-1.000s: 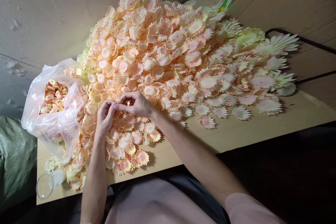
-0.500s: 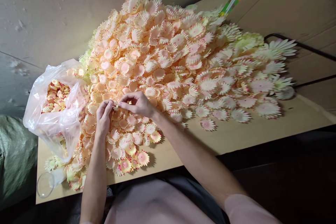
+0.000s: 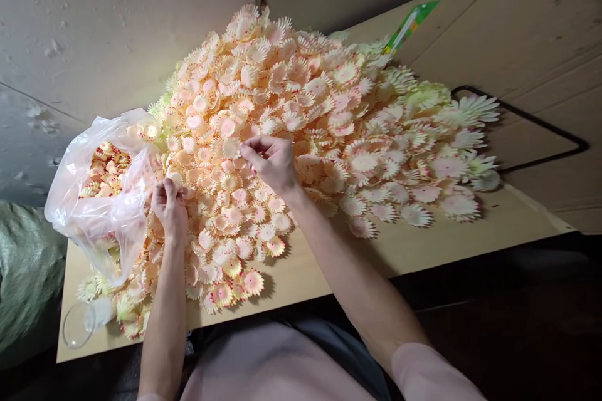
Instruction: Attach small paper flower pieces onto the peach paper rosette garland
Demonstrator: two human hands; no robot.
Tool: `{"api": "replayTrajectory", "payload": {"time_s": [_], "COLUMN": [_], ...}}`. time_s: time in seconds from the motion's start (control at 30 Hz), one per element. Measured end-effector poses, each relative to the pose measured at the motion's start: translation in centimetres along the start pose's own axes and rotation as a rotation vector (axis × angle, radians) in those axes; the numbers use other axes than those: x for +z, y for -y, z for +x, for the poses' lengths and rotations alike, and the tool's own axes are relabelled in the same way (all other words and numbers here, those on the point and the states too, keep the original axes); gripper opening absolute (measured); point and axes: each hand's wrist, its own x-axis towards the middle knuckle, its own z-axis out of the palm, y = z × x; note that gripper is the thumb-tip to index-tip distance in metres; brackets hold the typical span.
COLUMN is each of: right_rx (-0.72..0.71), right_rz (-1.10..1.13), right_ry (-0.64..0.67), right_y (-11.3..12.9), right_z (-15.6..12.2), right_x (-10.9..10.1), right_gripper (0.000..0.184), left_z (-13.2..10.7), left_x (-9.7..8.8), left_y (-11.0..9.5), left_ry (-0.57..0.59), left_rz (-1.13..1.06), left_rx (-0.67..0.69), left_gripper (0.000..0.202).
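A big heap of artificial flower petal pieces (image 3: 277,69), pale pink and cream with toothed, red-tipped edges, spreads over the table. Over its left-middle part, my right hand (image 3: 271,166) pinches with thumb and forefinger at the edge of one round petal piece (image 3: 231,148). My left hand (image 3: 170,208) is closed in a pinch at the heap's left side, close to the plastic bag. A pale petal piece shows right at its fingertips, but whether the fingers grip it is unclear. Inside the translucent plastic bag (image 3: 66,200) are small red-and-yellow flower pieces (image 3: 109,166).
On the table's (image 3: 423,250) front left corner a clear cup (image 3: 78,324) lies on its side. A green package (image 3: 410,26) stands out behind the heap. At right is a bent black metal rod (image 3: 555,125) by cardboard. A green sack (image 3: 28,282) sits left.
My hands, together over the heap before, have parted. The left has shifted left toward the bag; the right has gone up and right to a petal piece. The camera view has shifted slightly.
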Motion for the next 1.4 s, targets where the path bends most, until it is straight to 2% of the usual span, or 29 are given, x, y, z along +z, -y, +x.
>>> {"api": "replayTrajectory", "payload": {"time_s": [0.07, 0.13, 0.2, 0.3, 0.57, 0.8, 0.97, 1.13, 1.27, 1.4], "right_rx": [-0.028, -0.034, -0.028, -0.028, 0.164, 0.179, 0.083, 0.168, 0.191, 0.196], "right_rz": [-0.070, -0.121, -0.140, -0.119, 0.263, 0.299, 0.211, 0.291, 0.270, 0.286], "right_ry": [0.026, 0.151, 0.288, 0.402, 0.429, 0.351, 0.301, 0.259, 0.300, 0.385], "right_y": [1.0, 2.0, 2.6, 2.4, -0.8, -2.2, -2.0, -2.5, -2.2, -1.6], "right_z": [0.5, 0.7, 0.6, 0.2, -0.3, -0.7, -1.0, -1.3, -1.5, -1.5], "right_x": [-0.5, -0.5, -0.2, 0.9, 3.5, 4.2, 4.2, 4.2, 3.9, 3.5], "right_gripper": [0.022, 0.020, 0.026, 0.031, 0.046, 0.043, 0.041, 0.045, 0.039, 0.037], "left_z": [0.0, 0.0, -0.2, -0.4, -1.4, -1.1, -1.3, -1.4, -1.2, -1.2], "left_x": [0.1, 0.3, 0.4, 0.5, 0.6, -0.3, -0.1, 0.0, -0.1, -0.2], "left_y": [-0.1, -0.1, -0.1, -0.1, -0.7, -0.3, -0.4, -0.1, 0.3, 0.3], "left_ry": [-0.017, -0.001, 0.012, 0.037, 0.213, 0.373, 0.372, 0.333, 0.307, 0.281], "left_rz": [0.025, 0.079, 0.130, 0.151, 0.142, 0.102, 0.026, -0.011, -0.028, 0.020], "left_rx": [0.033, 0.080, 0.138, 0.172, 0.043, 0.028, -0.059, -0.060, -0.060, -0.051], "left_gripper": [0.036, 0.038, 0.045, 0.038, 0.025, 0.021, 0.019, 0.024, 0.042, 0.030]}}
